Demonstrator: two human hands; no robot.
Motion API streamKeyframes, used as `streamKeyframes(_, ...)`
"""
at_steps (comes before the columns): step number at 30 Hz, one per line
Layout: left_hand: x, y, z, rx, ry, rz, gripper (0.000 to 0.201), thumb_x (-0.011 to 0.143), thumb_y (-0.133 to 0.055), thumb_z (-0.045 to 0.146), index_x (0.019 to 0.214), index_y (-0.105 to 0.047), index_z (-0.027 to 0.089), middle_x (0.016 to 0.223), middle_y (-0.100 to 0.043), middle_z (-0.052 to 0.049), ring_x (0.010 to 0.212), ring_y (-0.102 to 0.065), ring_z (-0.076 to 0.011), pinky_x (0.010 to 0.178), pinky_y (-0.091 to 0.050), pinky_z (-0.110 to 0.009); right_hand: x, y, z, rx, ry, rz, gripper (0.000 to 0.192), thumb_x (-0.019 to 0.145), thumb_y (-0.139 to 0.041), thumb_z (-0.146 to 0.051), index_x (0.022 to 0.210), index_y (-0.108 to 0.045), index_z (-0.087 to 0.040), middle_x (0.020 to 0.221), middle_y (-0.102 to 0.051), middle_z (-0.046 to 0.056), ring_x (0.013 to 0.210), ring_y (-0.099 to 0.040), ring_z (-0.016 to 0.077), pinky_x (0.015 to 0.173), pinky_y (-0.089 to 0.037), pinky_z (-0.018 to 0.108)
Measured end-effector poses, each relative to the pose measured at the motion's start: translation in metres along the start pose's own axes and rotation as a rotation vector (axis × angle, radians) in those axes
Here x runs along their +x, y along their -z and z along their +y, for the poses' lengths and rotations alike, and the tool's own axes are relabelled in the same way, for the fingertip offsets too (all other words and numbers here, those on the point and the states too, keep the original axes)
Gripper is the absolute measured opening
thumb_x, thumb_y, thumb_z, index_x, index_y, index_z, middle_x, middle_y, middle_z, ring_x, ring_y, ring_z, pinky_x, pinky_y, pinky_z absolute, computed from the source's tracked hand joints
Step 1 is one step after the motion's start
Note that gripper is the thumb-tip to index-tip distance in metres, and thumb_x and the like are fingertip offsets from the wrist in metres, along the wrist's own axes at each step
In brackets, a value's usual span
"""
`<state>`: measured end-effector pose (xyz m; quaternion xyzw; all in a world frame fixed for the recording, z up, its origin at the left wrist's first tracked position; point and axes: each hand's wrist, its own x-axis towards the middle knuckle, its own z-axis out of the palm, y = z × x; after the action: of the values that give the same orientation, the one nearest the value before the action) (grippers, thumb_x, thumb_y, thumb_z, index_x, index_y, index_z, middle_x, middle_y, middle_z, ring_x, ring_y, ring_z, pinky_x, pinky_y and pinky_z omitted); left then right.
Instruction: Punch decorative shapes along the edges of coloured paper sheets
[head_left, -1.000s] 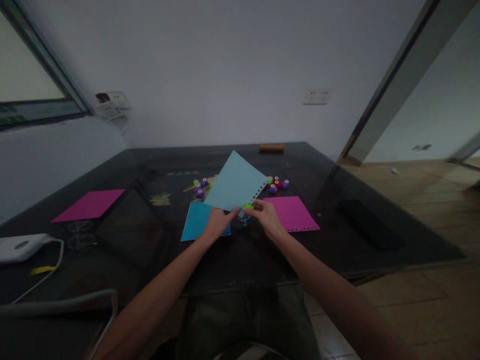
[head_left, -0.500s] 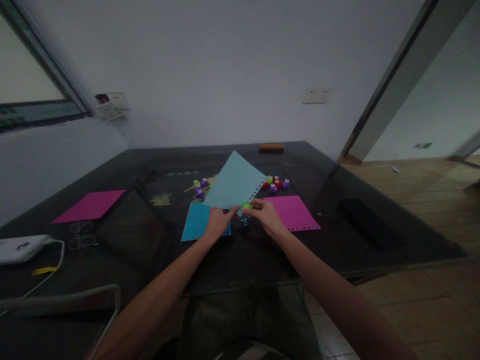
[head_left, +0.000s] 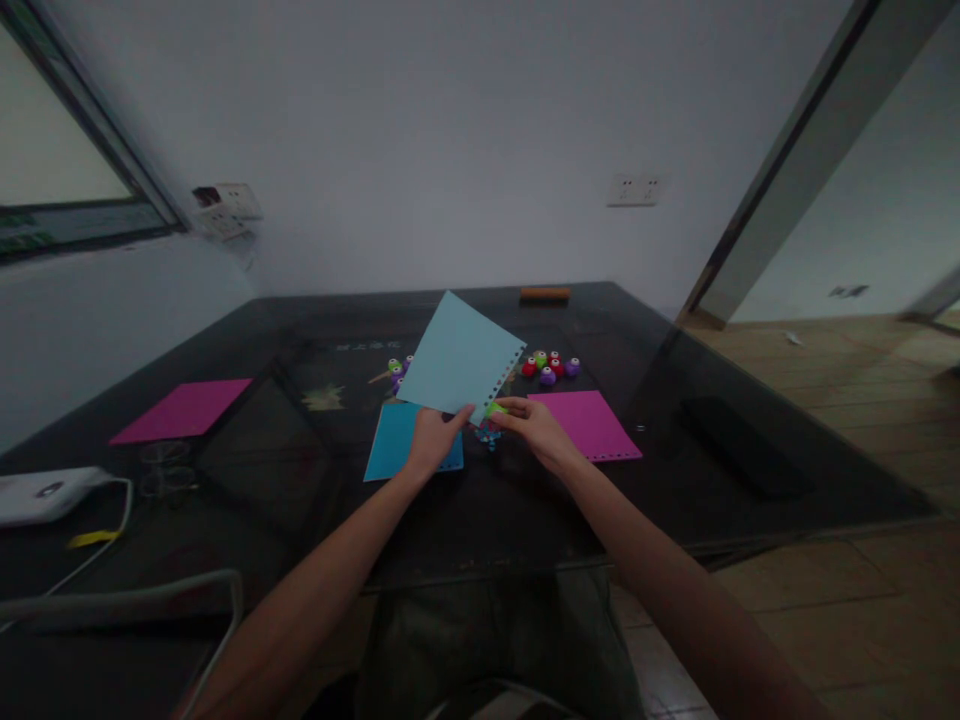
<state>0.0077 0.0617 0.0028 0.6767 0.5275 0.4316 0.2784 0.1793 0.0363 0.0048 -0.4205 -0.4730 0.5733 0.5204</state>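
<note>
Between the thumb and fingers of my left hand (head_left: 433, 438) is a light blue loose-leaf sheet (head_left: 459, 352), raised and tilted, with a row of holes along its right edge. My right hand (head_left: 541, 430) pinches a small bright green piece (head_left: 495, 409) at the sheet's lower corner. It resembles the one-eyed pieces on the table, but my fingers partly cover it. Just below lie small blue bits (head_left: 489, 437), too blurred to name. A darker blue punched sheet (head_left: 390, 445) lies partly under my left hand, and a pink punched sheet (head_left: 589, 425) lies by my right hand.
Red, green and purple one-eyed pieces (head_left: 549, 368) cluster behind the pink sheet; others (head_left: 395, 368) sit partly behind the raised sheet. Another pink sheet (head_left: 184, 410) lies left. A brown roll (head_left: 545, 294), a black flat object (head_left: 742, 445) and a white corded device (head_left: 49, 497) are on the table.
The light blue sheet has shifted left and slightly up in my left hand. The green piece has turned in my right fingers, and its eye no longer shows.
</note>
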Motion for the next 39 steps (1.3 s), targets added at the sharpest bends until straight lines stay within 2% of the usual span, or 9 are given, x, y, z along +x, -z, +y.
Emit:
streamKeyframes(8, 0.002, 0.007, 0.004, -0.078, 0.030, 0.009, 0.026, 0.075, -0.058, 0.038, 0.077, -0.066, 0.013, 0.079, -0.072, -0.011, 0.072, -0.067, -0.0232, 0.068, -0.051, -0.031, 0.003, 0.005, 0.000, 0.014, -0.026, 0.009, 0.026, 0.069, -0.069, -0.036, 0.087, -0.067, -0.018, 0.093, -0.066, 0.006, 0.085, -0.060, 0.0164, 0.079, -0.049, 0.031)
streamKeyframes(11, 0.004, 0.005, -0.001, -0.121, 0.014, 0.023, 0.028, 0.074, -0.059, 0.038, 0.082, -0.065, 0.013, 0.081, -0.072, -0.011, 0.073, -0.067, -0.0224, 0.069, -0.051, -0.030, 0.004, 0.006, 0.001, 0.018, -0.027, 0.015, 0.025, 0.073, -0.066, -0.038, 0.086, -0.066, -0.018, 0.091, -0.065, 0.005, 0.085, -0.060, 0.0167, 0.076, -0.051, 0.031)
streamKeyframes(14, 0.005, 0.004, -0.004, -0.108, 0.021, 0.020, 0.028, 0.074, -0.059, 0.039, 0.079, -0.065, 0.012, 0.078, -0.071, -0.011, 0.072, -0.067, -0.0225, 0.067, -0.051, -0.030, 0.004, 0.007, 0.002, 0.025, -0.031, 0.017, 0.025, 0.074, -0.064, -0.041, 0.085, -0.065, -0.018, 0.090, -0.064, 0.005, 0.081, -0.060, 0.0159, 0.074, -0.052, 0.032)
streamKeyframes(24, 0.004, 0.007, 0.000, -0.029, 0.011, 0.015, 0.028, 0.074, -0.059, 0.039, 0.074, -0.065, 0.012, 0.076, -0.071, -0.012, 0.069, -0.067, -0.0234, 0.065, -0.050, -0.031, 0.004, 0.004, 0.001, 0.029, -0.021, 0.015, 0.027, 0.075, -0.062, -0.044, 0.078, -0.063, -0.017, 0.081, -0.063, 0.004, 0.073, -0.059, 0.0139, 0.072, -0.052, 0.030)
streamKeyframes(39, 0.005, 0.005, -0.005, -0.059, 0.012, 0.001, 0.027, 0.074, -0.059, 0.038, 0.073, -0.064, 0.012, 0.074, -0.071, -0.012, 0.068, -0.067, -0.0225, 0.064, -0.051, -0.030, 0.006, 0.006, 0.005, -0.076, 0.032, 0.022, 0.033, 0.073, -0.061, -0.050, 0.082, -0.063, -0.018, 0.084, -0.064, 0.003, 0.080, -0.059, 0.0160, 0.080, -0.047, 0.032)
